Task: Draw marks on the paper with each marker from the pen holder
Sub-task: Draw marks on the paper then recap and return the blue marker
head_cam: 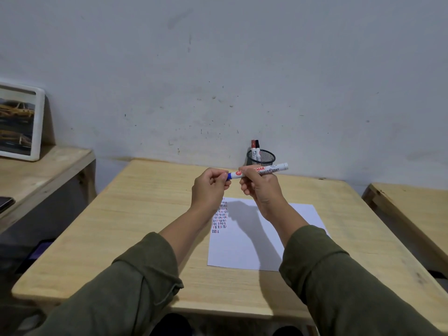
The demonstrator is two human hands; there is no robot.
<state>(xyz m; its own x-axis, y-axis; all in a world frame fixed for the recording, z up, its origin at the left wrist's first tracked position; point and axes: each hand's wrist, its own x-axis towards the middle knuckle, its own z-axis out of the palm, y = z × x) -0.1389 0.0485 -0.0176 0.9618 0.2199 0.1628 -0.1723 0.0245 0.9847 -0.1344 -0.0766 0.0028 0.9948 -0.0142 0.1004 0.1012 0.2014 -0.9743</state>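
Note:
I hold a white marker with a blue cap (271, 169) level above the table. My right hand (259, 187) grips its barrel. My left hand (209, 187) pinches the blue cap end. Below them a white sheet of paper (261, 243) lies on the wooden table (145, 214), with rows of short red, blue and black strokes (220, 218) along its left side. A black mesh pen holder (261, 156) stands at the table's far edge by the wall, with a red-capped marker (253, 147) and a black-capped marker (257, 147) upright in it.
A framed picture of a yellow car (18, 122) leans on the wall on a wooden shelf (36, 170) to the left. A dark phone-like object (6, 203) lies at the left edge. Another wooden table (412, 209) stands to the right.

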